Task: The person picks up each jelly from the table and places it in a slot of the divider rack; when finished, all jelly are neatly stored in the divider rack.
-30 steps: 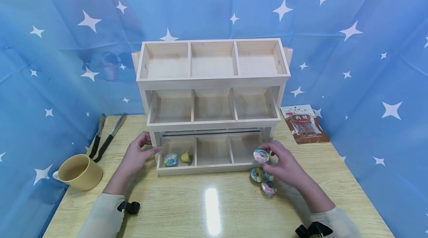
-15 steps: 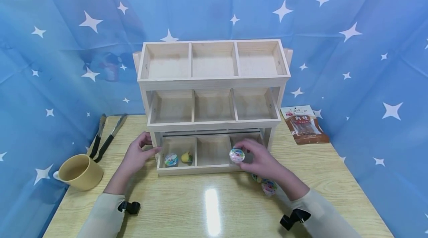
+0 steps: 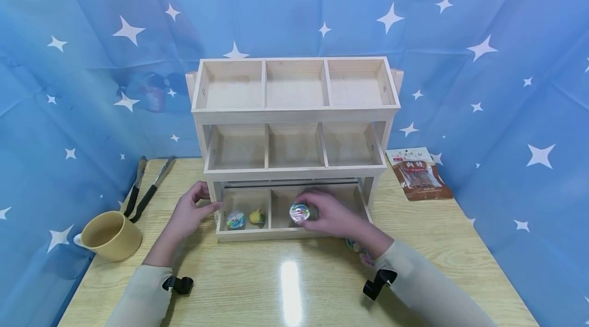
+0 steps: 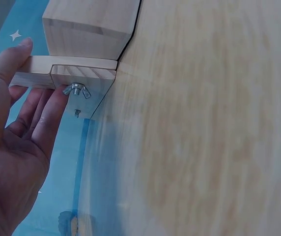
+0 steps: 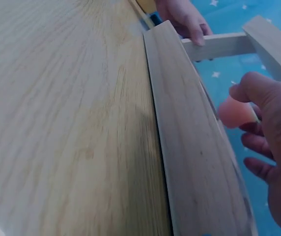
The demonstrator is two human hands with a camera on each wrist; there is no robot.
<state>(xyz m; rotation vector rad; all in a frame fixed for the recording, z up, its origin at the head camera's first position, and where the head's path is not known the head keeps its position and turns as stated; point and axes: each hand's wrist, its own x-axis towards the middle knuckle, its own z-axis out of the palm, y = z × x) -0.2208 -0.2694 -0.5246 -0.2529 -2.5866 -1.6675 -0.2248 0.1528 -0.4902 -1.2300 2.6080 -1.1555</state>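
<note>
My right hand [image 3: 327, 213] pinches a small jelly cup [image 3: 299, 212] with a shiny printed lid, over the middle compartment of the bottom tier. Its rounded body looks orange-pink in the right wrist view, between thumb and fingers. At the left end of the three-tier wooden rack [image 3: 294, 117], my left hand [image 3: 190, 210] grips the side board, thumb on one face and fingers on the other, near a wing nut [image 4: 75, 89]. Inside the bottom left compartment lie a jelly cup with a printed lid [image 3: 236, 220] and a yellow one [image 3: 257, 216].
More jelly cups [image 3: 366, 259] lie on the table in front of the rack, partly hidden by my right forearm. A yellow mug [image 3: 110, 237] and two black-handled utensils [image 3: 146, 202] are at the left. To the right lies a brown snack packet [image 3: 420, 176].
My right hand has carried the jelly cup leftward, from beside the rack's right end to the bottom middle compartment. The left hand has stayed on the side board.
</note>
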